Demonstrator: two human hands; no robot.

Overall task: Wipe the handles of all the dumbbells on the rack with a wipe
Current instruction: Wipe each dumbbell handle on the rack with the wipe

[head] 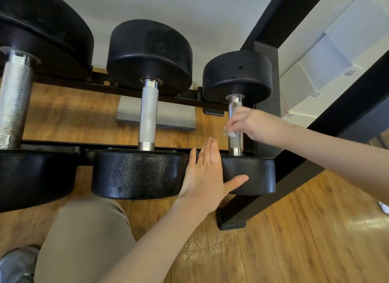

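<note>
Three black dumbbells lie across a black rack (pixel 117 89). The smallest dumbbell (pixel 252 175) is at the right, beside the rack's upright. My right hand (pixel 248 122) curls round its knurled steel handle (pixel 235 105) and holds a small white wipe (pixel 231 134) against it. My left hand (pixel 207 169) lies flat with straight fingers against the near head of that dumbbell, thumb spread along its face. The middle dumbbell handle (pixel 148 114) and the large left dumbbell handle (pixel 15 97) are bare.
The rack's black upright (pixel 267 30) and slanted leg (pixel 294 177) stand at the right, with a rubber foot (pixel 231 221) on the wooden floor. White boxes (pixel 328 61) sit behind. My knee in beige trousers (pixel 84 236) is low at the left. A grey block (pixel 174 116) lies under the rack.
</note>
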